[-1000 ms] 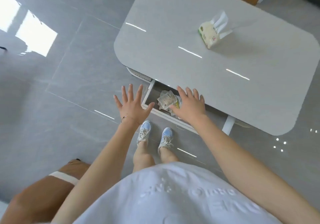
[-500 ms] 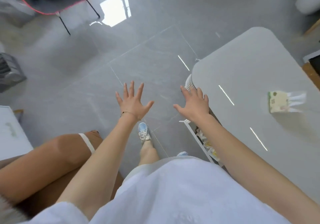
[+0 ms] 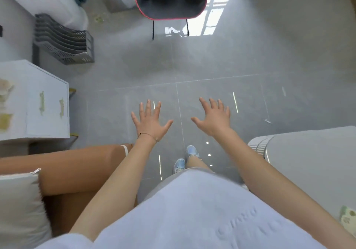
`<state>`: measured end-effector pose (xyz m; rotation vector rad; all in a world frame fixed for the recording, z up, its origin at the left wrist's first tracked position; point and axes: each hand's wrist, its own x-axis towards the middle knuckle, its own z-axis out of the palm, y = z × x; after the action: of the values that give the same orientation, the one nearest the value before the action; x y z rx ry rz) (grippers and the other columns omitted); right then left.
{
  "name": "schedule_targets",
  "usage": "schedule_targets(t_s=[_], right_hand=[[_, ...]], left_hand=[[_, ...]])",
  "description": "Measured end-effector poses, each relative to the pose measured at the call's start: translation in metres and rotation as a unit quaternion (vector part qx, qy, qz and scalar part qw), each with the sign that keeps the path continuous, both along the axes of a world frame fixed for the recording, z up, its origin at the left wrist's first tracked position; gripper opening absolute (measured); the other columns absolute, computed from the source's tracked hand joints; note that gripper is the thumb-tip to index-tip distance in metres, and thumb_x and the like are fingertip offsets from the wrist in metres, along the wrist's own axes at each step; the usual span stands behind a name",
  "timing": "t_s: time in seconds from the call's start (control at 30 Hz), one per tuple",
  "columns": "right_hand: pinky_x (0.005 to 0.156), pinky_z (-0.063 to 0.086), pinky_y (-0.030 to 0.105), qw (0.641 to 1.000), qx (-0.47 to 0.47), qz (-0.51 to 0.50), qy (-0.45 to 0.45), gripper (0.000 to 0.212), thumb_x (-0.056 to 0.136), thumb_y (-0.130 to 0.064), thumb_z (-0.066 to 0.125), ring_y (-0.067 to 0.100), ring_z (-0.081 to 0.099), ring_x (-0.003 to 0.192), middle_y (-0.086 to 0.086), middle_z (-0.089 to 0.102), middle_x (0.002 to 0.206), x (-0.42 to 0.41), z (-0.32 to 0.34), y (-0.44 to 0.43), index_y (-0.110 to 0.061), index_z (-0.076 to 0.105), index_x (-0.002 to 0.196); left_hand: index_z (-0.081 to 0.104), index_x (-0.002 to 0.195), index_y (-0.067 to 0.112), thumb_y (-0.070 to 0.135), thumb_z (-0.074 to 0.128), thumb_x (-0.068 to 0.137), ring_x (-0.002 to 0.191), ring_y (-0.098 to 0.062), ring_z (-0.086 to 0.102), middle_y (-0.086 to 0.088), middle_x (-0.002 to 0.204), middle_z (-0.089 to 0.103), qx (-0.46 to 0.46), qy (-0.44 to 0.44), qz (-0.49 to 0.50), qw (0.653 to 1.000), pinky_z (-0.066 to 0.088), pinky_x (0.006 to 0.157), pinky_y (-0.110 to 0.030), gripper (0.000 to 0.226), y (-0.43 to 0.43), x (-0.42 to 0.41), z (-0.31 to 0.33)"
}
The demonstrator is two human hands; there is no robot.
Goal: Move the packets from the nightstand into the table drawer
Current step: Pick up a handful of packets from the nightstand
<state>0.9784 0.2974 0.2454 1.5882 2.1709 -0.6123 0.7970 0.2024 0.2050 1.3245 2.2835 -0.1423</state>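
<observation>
Floor [image 3: 221, 65] between nightstand [image 3: 48, 110] and table [image 3: 308, 162] edges | left grip [image 3: 150, 122], right grip [image 3: 213, 117] splayed

Nightstand [image 3: 48, 83], white, at my 9 o'clock: blurred packets [image 3: 4, 92] lie on its top. Counter [image 3: 308, 162], grey, at my 4 o'clock: one tissue pack [image 3: 347, 218] lies on it. Both stand on the grey tiled floor [image 3: 212, 65].

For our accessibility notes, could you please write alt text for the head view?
The left hand and right hand are spread open and empty above the grey floor. A white nightstand with blurred packets on top stands at the left, and the rounded corner of the table shows at the right.
</observation>
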Motion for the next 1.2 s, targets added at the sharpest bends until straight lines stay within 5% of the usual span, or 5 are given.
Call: schedule_targets(t_s=[0.33, 0.67, 0.93, 1.2], right_hand=[[0.117, 0.006, 0.053, 0.979, 0.003, 0.204, 0.004, 0.074, 0.089, -0.060, 0.043, 0.031, 0.001, 0.148, 0.004, 0.012, 0.160, -0.190, -0.012, 0.102, -0.034, 0.011, 0.151], [0.118, 0.003, 0.052, 0.903, -0.001, 0.430, -0.013, 0.075, 0.090, -0.061, 0.043, 0.031, 0.000, 0.148, 0.003, 0.010, 0.160, -0.382, 0.004, 0.143, -0.035, 0.009, 0.152], [0.118, 0.007, 0.051, 0.851, 0.008, 0.524, -0.026, 0.080, 0.088, -0.061, 0.047, 0.030, 0.004, 0.148, 0.003, 0.011, 0.159, -0.527, -0.007, 0.128, -0.034, 0.007, 0.152], [0.118, 0.011, 0.051, 0.841, -0.003, 0.540, -0.031, 0.079, 0.088, -0.063, 0.045, 0.030, 0.007, 0.147, 0.004, 0.012, 0.159, -0.671, -0.018, 0.076, -0.034, 0.008, 0.152]], left_hand=[[0.008, 0.149, 0.036, 0.064, 0.041, 0.086, 0.146, -0.026, -0.012, 0.000, 0.160, -0.005, 0.018, -0.005, 0.197, 0.980, -0.009, 0.113, -0.056, 0.077, 0.041, -0.149, -0.007], [0.004, 0.149, 0.036, 0.066, 0.038, 0.087, 0.146, -0.026, -0.013, -0.001, 0.160, -0.006, 0.017, -0.003, 0.405, 0.914, -0.010, 0.113, -0.057, 0.077, 0.036, -0.277, 0.009], [-0.006, 0.150, 0.035, 0.067, 0.037, 0.086, 0.145, -0.028, -0.017, -0.002, 0.159, -0.010, 0.002, -0.028, 0.492, 0.870, -0.010, 0.111, -0.058, 0.083, -0.004, -0.376, -0.010], [-0.010, 0.149, 0.036, 0.071, 0.031, 0.086, 0.145, -0.027, -0.018, 0.000, 0.159, -0.013, -0.014, -0.024, 0.532, 0.846, -0.007, 0.114, -0.057, 0.082, -0.060, -0.489, -0.015]])
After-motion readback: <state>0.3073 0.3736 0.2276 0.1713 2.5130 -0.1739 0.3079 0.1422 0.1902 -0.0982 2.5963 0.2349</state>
